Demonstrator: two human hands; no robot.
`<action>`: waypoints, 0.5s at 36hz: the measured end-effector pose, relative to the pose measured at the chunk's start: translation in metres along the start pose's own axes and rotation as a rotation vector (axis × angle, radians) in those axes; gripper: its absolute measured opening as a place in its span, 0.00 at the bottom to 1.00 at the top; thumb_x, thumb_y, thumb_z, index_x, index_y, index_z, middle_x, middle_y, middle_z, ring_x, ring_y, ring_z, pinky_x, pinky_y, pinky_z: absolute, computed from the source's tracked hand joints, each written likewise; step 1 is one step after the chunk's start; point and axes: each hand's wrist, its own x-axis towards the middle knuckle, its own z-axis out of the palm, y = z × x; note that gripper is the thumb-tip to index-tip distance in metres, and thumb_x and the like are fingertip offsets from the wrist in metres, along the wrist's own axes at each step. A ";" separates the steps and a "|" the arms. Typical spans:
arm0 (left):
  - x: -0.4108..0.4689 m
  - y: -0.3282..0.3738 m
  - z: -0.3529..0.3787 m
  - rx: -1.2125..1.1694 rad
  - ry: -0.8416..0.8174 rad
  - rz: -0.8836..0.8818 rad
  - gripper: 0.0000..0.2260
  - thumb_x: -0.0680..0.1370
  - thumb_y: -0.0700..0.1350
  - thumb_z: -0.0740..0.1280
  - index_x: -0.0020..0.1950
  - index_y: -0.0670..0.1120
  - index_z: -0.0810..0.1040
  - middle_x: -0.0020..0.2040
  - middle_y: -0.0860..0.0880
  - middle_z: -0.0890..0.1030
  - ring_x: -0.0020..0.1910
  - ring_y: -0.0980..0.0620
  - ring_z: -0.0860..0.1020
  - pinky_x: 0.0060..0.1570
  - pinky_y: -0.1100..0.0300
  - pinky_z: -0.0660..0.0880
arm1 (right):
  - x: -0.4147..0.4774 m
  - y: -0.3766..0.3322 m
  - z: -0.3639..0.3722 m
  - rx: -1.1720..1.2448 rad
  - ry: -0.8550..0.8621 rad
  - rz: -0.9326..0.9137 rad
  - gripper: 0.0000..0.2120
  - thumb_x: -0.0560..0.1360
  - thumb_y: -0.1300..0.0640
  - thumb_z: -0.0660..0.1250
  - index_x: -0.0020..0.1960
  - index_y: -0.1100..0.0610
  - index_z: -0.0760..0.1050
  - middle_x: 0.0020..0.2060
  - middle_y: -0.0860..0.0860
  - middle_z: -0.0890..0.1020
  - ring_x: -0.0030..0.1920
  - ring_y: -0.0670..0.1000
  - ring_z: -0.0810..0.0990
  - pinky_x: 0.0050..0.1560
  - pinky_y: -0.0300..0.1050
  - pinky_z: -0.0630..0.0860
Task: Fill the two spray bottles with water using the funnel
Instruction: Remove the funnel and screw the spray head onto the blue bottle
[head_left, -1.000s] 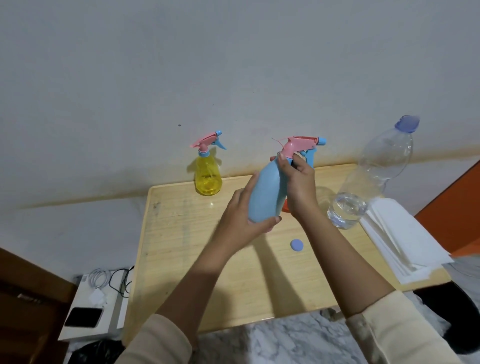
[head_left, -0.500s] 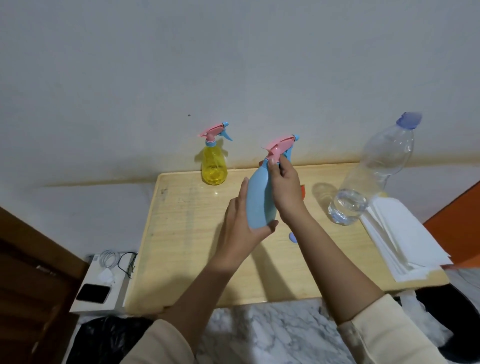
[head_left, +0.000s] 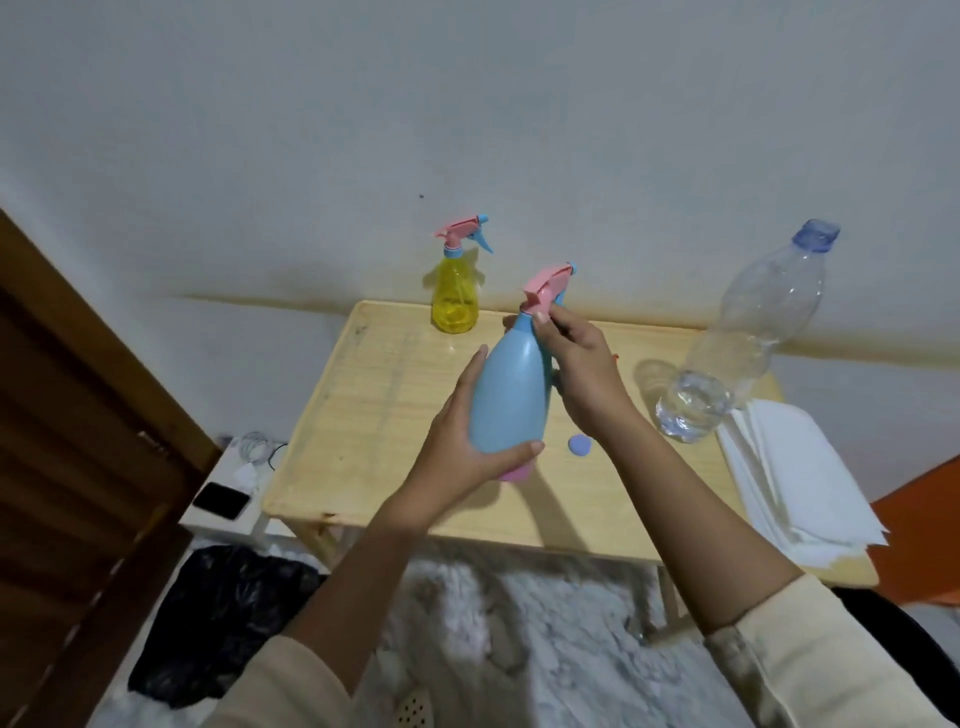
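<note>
I hold a blue spray bottle (head_left: 511, 395) tilted above the wooden table (head_left: 374, 415). My left hand (head_left: 462, 447) grips its lower body. My right hand (head_left: 582, 364) grips the neck just under the pink spray head (head_left: 548, 283). A yellow spray bottle (head_left: 454, 296) with a pink and blue head stands at the table's far edge. A clear water bottle (head_left: 743, 348), a little water at its bottom, stands uncapped to the right. Its blue cap (head_left: 579, 445) lies on the table. A sliver of orange (head_left: 616, 356) shows behind my right hand; I cannot tell what it is.
A stack of white paper towels (head_left: 795, 478) lies on the table's right end. A white box with a phone (head_left: 221, 501) and cables sits left of the table. A brown wooden door (head_left: 67, 441) fills the left. Dark cloth (head_left: 223, 613) lies on the marble floor.
The blue bottle has tilted and its pink head has turned in my right hand. The view has shifted right and down, showing more of the door.
</note>
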 end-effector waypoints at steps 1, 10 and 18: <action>-0.003 0.001 0.000 -0.002 0.008 -0.004 0.46 0.65 0.53 0.78 0.72 0.68 0.52 0.66 0.62 0.68 0.62 0.57 0.72 0.53 0.65 0.73 | -0.003 0.000 0.001 -0.021 -0.028 -0.016 0.09 0.80 0.52 0.60 0.50 0.52 0.79 0.50 0.53 0.83 0.49 0.49 0.78 0.49 0.46 0.72; -0.029 -0.003 0.012 0.090 0.171 -0.051 0.47 0.66 0.54 0.77 0.75 0.62 0.51 0.63 0.58 0.66 0.64 0.54 0.69 0.57 0.57 0.71 | -0.020 0.007 0.019 -0.271 0.392 -0.123 0.28 0.68 0.51 0.75 0.62 0.57 0.66 0.59 0.52 0.71 0.59 0.47 0.71 0.56 0.35 0.70; -0.039 -0.010 0.014 0.196 0.108 -0.073 0.48 0.65 0.57 0.76 0.75 0.65 0.47 0.67 0.55 0.65 0.65 0.55 0.67 0.61 0.52 0.71 | -0.003 0.008 0.037 -0.142 0.297 0.029 0.24 0.76 0.51 0.66 0.66 0.60 0.63 0.46 0.48 0.74 0.44 0.43 0.74 0.39 0.29 0.68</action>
